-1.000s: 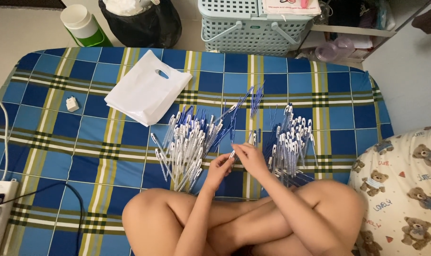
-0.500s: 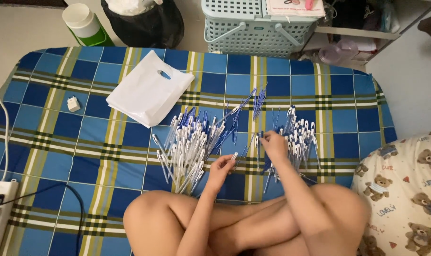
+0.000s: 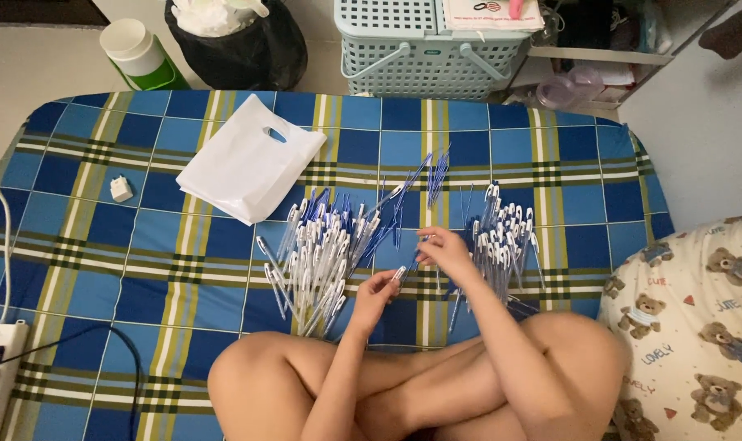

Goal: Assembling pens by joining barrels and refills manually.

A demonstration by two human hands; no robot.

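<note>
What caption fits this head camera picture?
Left hand holds a pen; right hand reaches between pen piles on a checked blanket.

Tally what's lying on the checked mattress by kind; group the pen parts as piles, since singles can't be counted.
Piles of pen parts: 3 (left pile, middle blue refills, right pile)
White plastic bag: 1
Small white adapter: 1
Pen piece in left hand: 1
Total: 6
</note>
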